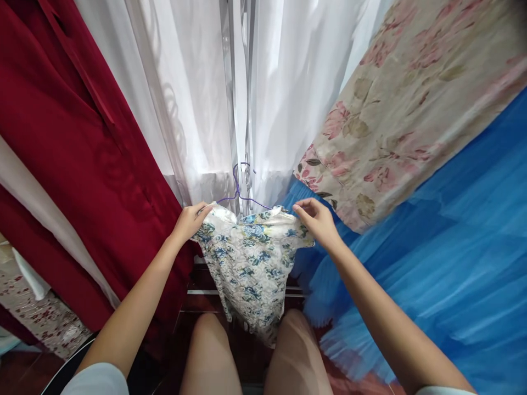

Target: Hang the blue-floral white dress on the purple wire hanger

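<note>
from my distance, i see the floral garment (251, 263) on the purple hanger (237, 191), before white curtains (197, 82). the left hand (190, 220) pinches one shoulder; whether the right hand (320, 220) grips the other, i cannot tell. uneven pulling could make the garment slip off. red cloth (82, 159) and blue tulle (453, 252) hang near, over a dark reddish floor (247, 359).

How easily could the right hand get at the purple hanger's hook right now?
Probably yes: the right hand is by the shoulder of the blue-flowered garment, and the purple hanger shows its hook uncovered above the neckline, with nothing seen blocking the way.
</note>
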Available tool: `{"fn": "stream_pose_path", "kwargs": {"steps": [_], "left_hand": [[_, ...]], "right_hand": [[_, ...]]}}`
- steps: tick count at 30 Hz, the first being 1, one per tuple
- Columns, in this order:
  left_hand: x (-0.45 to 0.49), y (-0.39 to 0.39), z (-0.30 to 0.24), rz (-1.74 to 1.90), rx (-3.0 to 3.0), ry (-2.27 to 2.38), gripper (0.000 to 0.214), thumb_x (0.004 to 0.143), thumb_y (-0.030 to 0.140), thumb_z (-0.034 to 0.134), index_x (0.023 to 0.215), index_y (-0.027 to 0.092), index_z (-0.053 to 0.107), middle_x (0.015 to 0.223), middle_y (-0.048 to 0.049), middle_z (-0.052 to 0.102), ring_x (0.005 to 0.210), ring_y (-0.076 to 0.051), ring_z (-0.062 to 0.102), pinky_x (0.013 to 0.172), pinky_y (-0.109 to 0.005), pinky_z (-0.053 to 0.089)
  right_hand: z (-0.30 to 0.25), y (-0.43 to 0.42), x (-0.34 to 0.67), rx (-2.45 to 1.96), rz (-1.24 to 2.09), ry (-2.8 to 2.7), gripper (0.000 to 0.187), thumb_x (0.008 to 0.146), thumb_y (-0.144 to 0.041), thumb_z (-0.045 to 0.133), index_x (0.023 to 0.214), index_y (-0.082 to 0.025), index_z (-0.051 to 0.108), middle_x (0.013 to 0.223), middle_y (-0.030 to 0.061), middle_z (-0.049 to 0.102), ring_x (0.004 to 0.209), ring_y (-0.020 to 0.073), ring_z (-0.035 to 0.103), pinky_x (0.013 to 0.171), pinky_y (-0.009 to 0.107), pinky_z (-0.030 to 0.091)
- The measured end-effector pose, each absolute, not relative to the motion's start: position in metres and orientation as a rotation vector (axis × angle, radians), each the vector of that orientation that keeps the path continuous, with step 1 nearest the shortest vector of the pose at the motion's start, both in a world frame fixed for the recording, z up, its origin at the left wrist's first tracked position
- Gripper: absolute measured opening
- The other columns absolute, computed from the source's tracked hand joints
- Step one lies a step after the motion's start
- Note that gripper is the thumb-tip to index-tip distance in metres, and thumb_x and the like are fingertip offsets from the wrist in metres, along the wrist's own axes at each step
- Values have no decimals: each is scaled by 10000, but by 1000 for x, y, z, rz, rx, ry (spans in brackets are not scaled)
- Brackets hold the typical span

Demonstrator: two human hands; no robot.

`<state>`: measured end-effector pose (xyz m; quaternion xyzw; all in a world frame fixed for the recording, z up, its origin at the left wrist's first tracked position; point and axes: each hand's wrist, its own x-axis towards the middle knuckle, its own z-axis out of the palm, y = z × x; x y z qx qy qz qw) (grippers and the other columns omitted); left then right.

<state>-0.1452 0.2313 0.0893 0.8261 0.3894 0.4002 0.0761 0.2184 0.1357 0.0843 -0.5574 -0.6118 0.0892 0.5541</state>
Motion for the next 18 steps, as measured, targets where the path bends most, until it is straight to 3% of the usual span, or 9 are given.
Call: {"fn": "stream_pose_path", "kwargs": {"steps": [2,4,7,10,14,18], "left_hand": [[-149,230,83,1290,2417,1209,346,949,445,458,852,159,629,737,19,571,683,-117,500,670,-208,385],[-152,228,82,1368,2348,1248,337,928,449,501,857,160,658,763,5,625,696,-127,538,676,-211,400],[-154,221,92,1443,2274,1272,325,892,462,561,851,169,696,808,-8,687,744,-150,596,699,-216,424],[-156,209,106,1465,2288,1305,320,879,472,580,843,183,713,801,-4,700,733,-153,610,693,-220,429],[-158,198,117,1426,2354,1400,325,886,487,569,843,202,718,788,-7,699,718,-154,615,682,-227,419],[-159,194,116,1441,2366,1537,332,891,513,559,848,223,716,775,-6,700,708,-156,619,649,-230,394]], "right_hand": [[71,128,214,-1290,329,-1494,406,917,-518,503,743,-167,606,648,-7,531,602,135,456,556,251,346],[68,120,209,-1221,408,-1552,450,938,-520,469,685,-165,578,612,-20,465,573,119,396,528,249,299],[88,115,205,-1166,520,-1655,373,905,-498,552,903,-149,682,586,-39,432,522,99,325,490,243,246],[120,125,200,-1188,680,-1883,452,895,-468,571,1206,-153,661,518,-69,375,470,91,231,461,238,203],[140,149,176,-1129,563,-2090,484,887,-423,562,1300,-174,608,675,-9,568,552,118,362,556,260,350],[126,158,156,-1252,332,-2017,437,884,-423,576,1239,-167,591,600,-46,503,551,130,412,560,258,329]]}}
